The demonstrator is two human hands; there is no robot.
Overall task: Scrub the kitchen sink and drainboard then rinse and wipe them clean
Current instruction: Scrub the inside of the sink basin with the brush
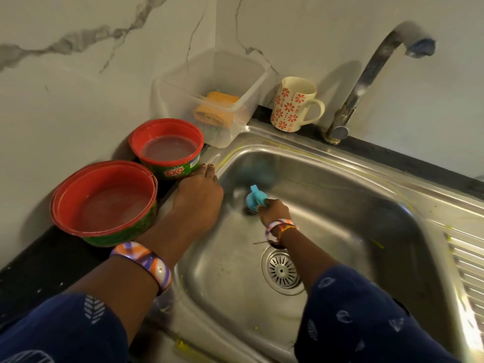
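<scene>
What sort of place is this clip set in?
Most likely a home kitchen: a steel sink with a ribbed drainboard and a tap, a mug behind it, and dish-soap tubs on the dark counter.

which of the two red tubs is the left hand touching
The smaller, farther red round tub with the Exo label: the left hand's fingertips meet its base. The larger, nearer red round tub sits beside the forearm, apart from the fingers.

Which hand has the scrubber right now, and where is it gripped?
The right hand grips the blue scrubber by its handle end, inside the sink. The left hand holds nothing; it rests flat on the sink's left rim.
</scene>
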